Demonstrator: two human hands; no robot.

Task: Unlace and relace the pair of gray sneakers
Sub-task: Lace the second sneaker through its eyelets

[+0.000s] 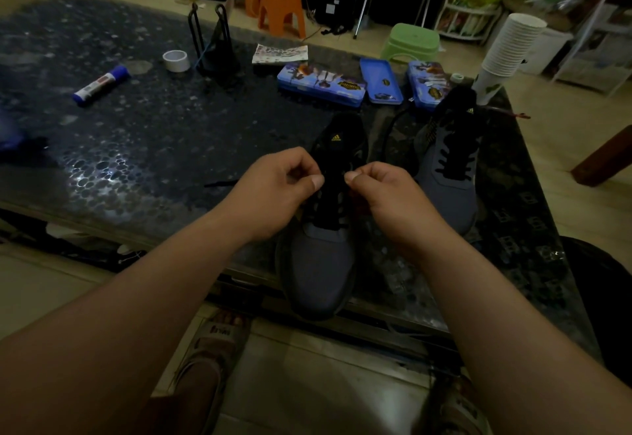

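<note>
Sneakers: two, gray, both on the table (136, 147). The near sneaker (318, 263) lies with its toe at the table's near edge. The second sneaker (448, 174) sits just to its right and farther back, with black laces through its eyelets.
Hands: two, both over the near sneaker's eyelets. The left hand (284, 188) and the right hand (379, 188) have curled fingers, and each pinches the black lace (333, 205) between thumb and forefinger.
In the way: the hands cover the middle rows of the lace, and the low light blurs the rest.
Loose end: one black lace tip (220, 183) lies on the table left of the hands.
Behind the sneakers: three blue tins (321, 85), one printed leaflet (280, 53), one roll of tape (176, 60), one glue stick (101, 85) and one black wire stand (213, 44).
Right corner: one stack of paper cups (509, 48).
Floor: two orange stools (282, 10) and one green stool (410, 41).
Writing: a yellow Adidas logo (336, 137) on the near sneaker's tongue. The print on the tins is too small to read.
</note>
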